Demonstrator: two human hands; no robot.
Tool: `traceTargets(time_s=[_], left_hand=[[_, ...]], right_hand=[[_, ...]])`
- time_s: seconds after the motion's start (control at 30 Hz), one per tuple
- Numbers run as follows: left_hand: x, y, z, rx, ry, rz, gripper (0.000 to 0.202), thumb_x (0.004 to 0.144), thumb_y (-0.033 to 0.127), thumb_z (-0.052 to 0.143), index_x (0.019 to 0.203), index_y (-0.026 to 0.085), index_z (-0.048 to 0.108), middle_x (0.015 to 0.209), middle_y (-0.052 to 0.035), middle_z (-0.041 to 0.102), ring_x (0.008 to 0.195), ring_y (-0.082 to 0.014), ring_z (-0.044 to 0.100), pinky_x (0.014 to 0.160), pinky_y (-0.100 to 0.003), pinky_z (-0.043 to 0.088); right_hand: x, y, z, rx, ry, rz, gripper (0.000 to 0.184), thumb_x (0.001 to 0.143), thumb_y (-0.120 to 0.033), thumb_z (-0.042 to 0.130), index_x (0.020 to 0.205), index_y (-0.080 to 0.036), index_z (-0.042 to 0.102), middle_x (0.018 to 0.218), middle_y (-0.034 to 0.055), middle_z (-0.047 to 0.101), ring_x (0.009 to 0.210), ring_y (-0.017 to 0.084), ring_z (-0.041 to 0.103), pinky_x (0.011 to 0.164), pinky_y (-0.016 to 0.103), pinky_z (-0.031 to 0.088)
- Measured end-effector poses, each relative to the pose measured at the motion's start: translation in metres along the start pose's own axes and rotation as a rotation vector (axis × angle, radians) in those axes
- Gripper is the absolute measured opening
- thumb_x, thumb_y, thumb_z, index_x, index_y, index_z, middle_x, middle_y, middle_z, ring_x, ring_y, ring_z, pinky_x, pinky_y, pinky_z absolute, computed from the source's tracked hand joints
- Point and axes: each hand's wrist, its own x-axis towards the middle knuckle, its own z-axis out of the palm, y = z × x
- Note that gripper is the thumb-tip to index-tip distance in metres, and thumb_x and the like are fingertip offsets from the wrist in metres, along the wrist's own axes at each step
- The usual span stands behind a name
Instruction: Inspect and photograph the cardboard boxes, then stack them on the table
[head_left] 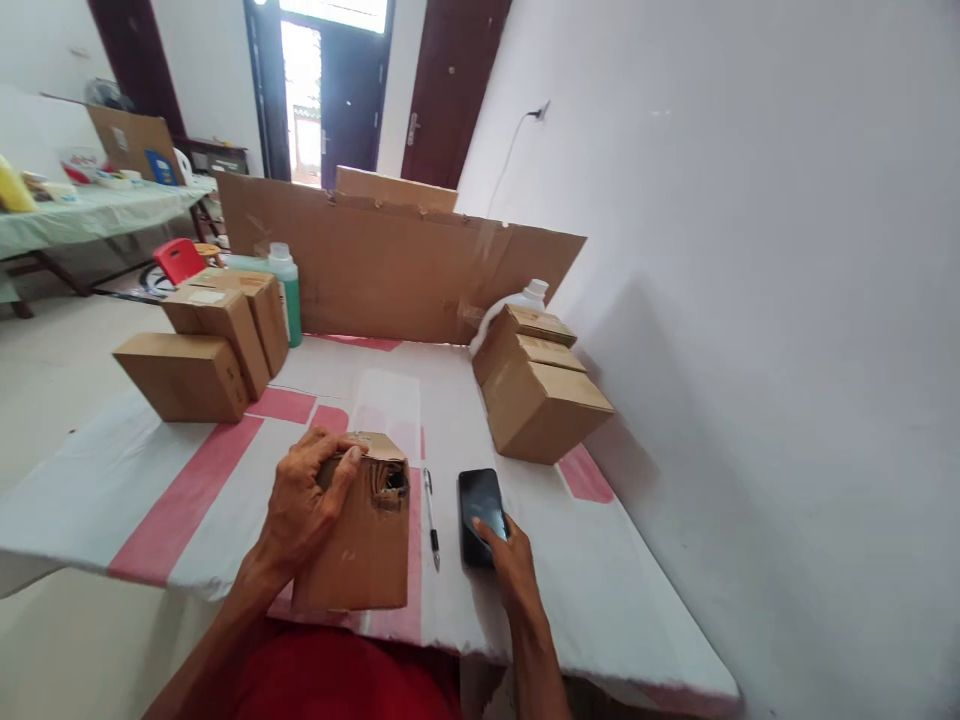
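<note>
My left hand is closed over the top left edge of a small cardboard box near the table's front edge. The box has a torn hole at its upper right corner, and its inside is too dark to make out. In my right hand is a black smartphone, gripped at its lower right with the thumb across the screen. Between the box and the phone lies a pen with a black grip.
Cardboard boxes stand at the left beside a bottle of green liquid. More boxes stand at the right, before a white jug. An upright cardboard sheet closes the table's far side; a white wall runs along the right.
</note>
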Motion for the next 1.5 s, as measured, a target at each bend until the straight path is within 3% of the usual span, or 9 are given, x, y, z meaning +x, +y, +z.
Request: traceTargets(time_s=[0.13, 0.23, 0.3, 0.4, 0.5, 0.63, 0.8, 1.07, 1.5], left_hand=[[0.002, 0.001, -0.001, 0.001, 0.012, -0.022, 0.025, 0.102, 0.036, 0.052, 0.094, 0.023, 0.072, 0.094, -0.0041, 0.070, 0.094, -0.0215, 0.067, 0.088, -0.033, 0.050], [0.003, 0.002, 0.000, 0.010, 0.019, -0.024, 0.026, 0.102, 0.036, 0.052, 0.094, 0.023, 0.073, 0.094, -0.0041, 0.070, 0.093, -0.0215, 0.066, 0.087, -0.033, 0.050], [0.003, 0.003, 0.001, 0.014, 0.013, -0.018, 0.026, 0.102, 0.036, 0.052, 0.095, 0.023, 0.073, 0.094, -0.0037, 0.070, 0.093, -0.0212, 0.066, 0.087, -0.033, 0.050], [0.002, 0.003, 0.003, 0.018, 0.002, -0.005, 0.025, 0.102, 0.035, 0.052, 0.096, 0.023, 0.073, 0.094, -0.0034, 0.070, 0.094, -0.0208, 0.066, 0.087, -0.032, 0.049], [0.000, 0.003, 0.003, 0.004, 0.003, 0.002, 0.022, 0.101, 0.031, 0.053, 0.095, 0.023, 0.073, 0.094, -0.0025, 0.069, 0.093, -0.0198, 0.065, 0.087, -0.031, 0.049], [-0.003, 0.002, 0.001, -0.050, -0.023, -0.002, 0.018, 0.097, 0.024, 0.056, 0.096, 0.024, 0.074, 0.095, -0.0023, 0.070, 0.093, -0.0198, 0.066, 0.085, -0.030, 0.050], [-0.002, 0.002, 0.002, -0.050, -0.011, -0.018, 0.018, 0.097, 0.024, 0.057, 0.093, 0.024, 0.074, 0.095, -0.0027, 0.070, 0.092, -0.0200, 0.066, 0.084, -0.030, 0.050], [0.000, 0.000, 0.003, -0.055, -0.005, 0.005, 0.022, 0.101, 0.028, 0.054, 0.099, 0.022, 0.075, 0.096, -0.0020, 0.069, 0.093, -0.0181, 0.065, 0.085, -0.029, 0.049], [-0.001, 0.003, 0.006, -0.015, -0.020, 0.027, 0.022, 0.101, 0.030, 0.054, 0.100, 0.022, 0.075, 0.099, -0.0021, 0.070, 0.093, -0.0179, 0.065, 0.087, -0.028, 0.047]], right_hand=[[-0.034, -0.030, -0.007, 0.675, -0.147, 0.089, 0.060, 0.083, -0.055, 0.074, 0.129, -0.019, 0.062, 0.121, 0.0127, 0.076, 0.099, 0.030, 0.076, 0.085, 0.046, 0.062], [-0.061, -0.068, -0.023, 1.071, -0.249, 0.147, 0.050, 0.080, -0.047, 0.083, 0.124, -0.027, 0.069, 0.133, 0.0109, 0.072, 0.099, 0.028, 0.076, 0.080, 0.046, 0.064], [-0.079, -0.094, -0.030, 1.176, -0.395, 0.135, 0.048, 0.082, -0.059, 0.077, 0.115, -0.025, 0.076, 0.122, 0.0139, 0.076, 0.091, 0.028, 0.077, 0.073, 0.044, 0.065], [-0.105, -0.126, -0.026, 1.275, -0.724, 0.158, 0.072, 0.087, -0.081, 0.053, 0.112, -0.019, 0.079, 0.111, 0.0181, 0.078, 0.088, 0.029, 0.076, 0.072, 0.045, 0.063], [-0.128, -0.146, -0.008, 1.315, -0.960, 0.210, 0.080, 0.095, -0.079, 0.035, 0.116, -0.016, 0.078, 0.114, 0.0183, 0.077, 0.086, 0.027, 0.075, 0.074, 0.043, 0.061], [-0.145, -0.157, 0.014, 1.327, -1.149, 0.199, 0.075, 0.096, -0.073, 0.033, 0.116, -0.015, 0.077, 0.110, 0.0174, 0.077, 0.082, 0.029, 0.074, 0.073, 0.047, 0.061], [-0.146, -0.159, 0.015, 1.361, -1.068, 0.282, 0.067, 0.097, -0.066, 0.037, 0.107, -0.014, 0.077, 0.098, 0.0169, 0.078, 0.087, 0.031, 0.074, 0.071, 0.046, 0.061], [-0.135, -0.146, 0.012, 1.465, -1.087, 0.479, 0.052, 0.090, -0.058, 0.067, 0.117, -0.014, 0.076, 0.113, 0.0139, 0.078, 0.093, 0.026, 0.074, 0.083, 0.040, 0.058], [-0.135, -0.146, 0.005, 1.460, -1.014, 0.320, 0.057, 0.093, -0.063, 0.058, 0.115, -0.014, 0.078, 0.112, 0.0148, 0.078, 0.090, 0.028, 0.073, 0.080, 0.043, 0.059]])
